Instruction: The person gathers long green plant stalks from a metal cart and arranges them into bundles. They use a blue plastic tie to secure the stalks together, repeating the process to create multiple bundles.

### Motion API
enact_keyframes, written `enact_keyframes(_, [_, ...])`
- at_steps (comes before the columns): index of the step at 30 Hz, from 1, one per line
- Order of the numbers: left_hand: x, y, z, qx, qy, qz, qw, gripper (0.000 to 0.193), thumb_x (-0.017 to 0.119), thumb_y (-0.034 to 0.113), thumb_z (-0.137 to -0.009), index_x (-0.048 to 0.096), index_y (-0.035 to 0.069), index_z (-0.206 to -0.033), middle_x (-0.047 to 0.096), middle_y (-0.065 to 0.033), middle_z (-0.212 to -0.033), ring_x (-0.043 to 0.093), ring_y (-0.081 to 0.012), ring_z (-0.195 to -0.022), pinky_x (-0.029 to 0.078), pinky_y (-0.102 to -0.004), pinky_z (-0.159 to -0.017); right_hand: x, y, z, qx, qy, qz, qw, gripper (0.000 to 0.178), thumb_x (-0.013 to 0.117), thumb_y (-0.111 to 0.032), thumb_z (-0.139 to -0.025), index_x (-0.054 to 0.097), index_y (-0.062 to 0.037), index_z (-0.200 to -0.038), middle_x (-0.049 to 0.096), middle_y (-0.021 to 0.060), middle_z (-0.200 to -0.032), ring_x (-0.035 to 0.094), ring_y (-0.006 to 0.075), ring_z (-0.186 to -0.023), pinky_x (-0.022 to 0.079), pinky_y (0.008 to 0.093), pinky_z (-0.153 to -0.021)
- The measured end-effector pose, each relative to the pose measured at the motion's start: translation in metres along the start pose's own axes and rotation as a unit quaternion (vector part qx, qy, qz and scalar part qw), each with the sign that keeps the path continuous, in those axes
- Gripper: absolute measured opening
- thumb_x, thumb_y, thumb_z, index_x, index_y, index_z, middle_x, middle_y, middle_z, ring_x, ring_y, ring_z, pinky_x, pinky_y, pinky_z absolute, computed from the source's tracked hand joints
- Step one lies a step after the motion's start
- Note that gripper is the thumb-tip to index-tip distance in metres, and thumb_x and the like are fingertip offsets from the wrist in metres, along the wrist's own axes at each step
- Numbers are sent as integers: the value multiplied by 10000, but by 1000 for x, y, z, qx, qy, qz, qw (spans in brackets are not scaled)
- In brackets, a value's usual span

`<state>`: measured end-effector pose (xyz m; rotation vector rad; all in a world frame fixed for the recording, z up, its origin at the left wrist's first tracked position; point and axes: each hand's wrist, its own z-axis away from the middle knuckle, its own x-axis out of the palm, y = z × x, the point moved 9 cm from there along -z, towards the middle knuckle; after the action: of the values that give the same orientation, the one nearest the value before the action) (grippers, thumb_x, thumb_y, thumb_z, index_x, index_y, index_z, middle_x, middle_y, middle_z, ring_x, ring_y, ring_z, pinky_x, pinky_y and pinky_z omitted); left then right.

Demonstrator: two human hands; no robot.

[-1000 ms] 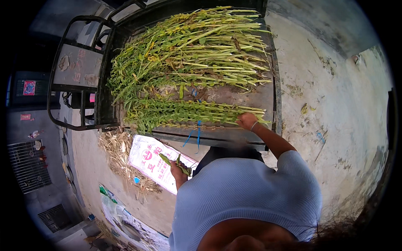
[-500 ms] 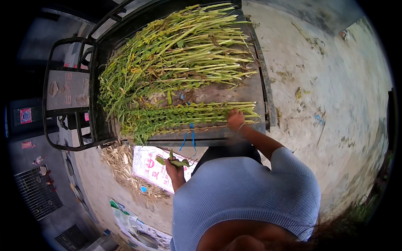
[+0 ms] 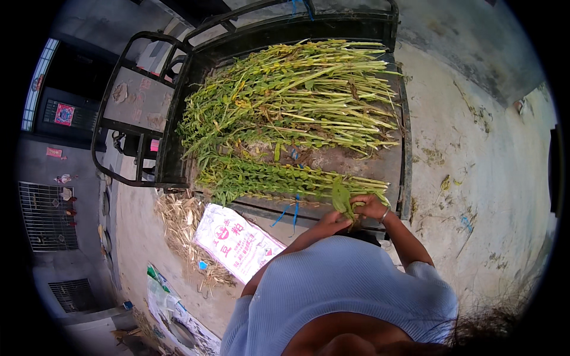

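Both hands meet at the near edge of the cart bed (image 3: 409, 166). The right hand (image 3: 371, 206) is curled closed around the cut ends of a green plant stalk (image 3: 342, 199), and the left hand (image 3: 332, 222) sits just beside it, fingers pinched on the same stalk from below. How tight either hold is, I cannot tell. The stalk's leafy end points up and away from the grip. Directly beyond the hands lies a tied bundle of stalks (image 3: 267, 178), its long axis running crosswise, leafy tips to the left of the grip, cut ends at the right hand. Farther past it is a larger heap of stalks (image 3: 285, 95).
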<state>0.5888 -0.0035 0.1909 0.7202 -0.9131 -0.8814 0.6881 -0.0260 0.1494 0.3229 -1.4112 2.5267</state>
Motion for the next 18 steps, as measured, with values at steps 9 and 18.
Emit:
enact_keyframes(9, [-29,-8,1,-27,10,-23,999,418,536,178,-863,410,21,-1228,457,-104,-1225,457,-189,-1111,388,-309,-902,-304,112,161,416,101,614,663,418,736,-221,-575,629,-44,-938,637,114,-903,609,277,-842,494,436,-709])
enact_keyframes(18, [-149,-33,59,-24,281,8,959,252,528,240,-871,546,56,-1041,582,-5,-877,550,-89,-778,456,-236,-676,-164,-221,-77,-212,345,620,672,318,589,-111,-660,513,-11,-952,542,206,-870,553,358,-817,470,425,-705])
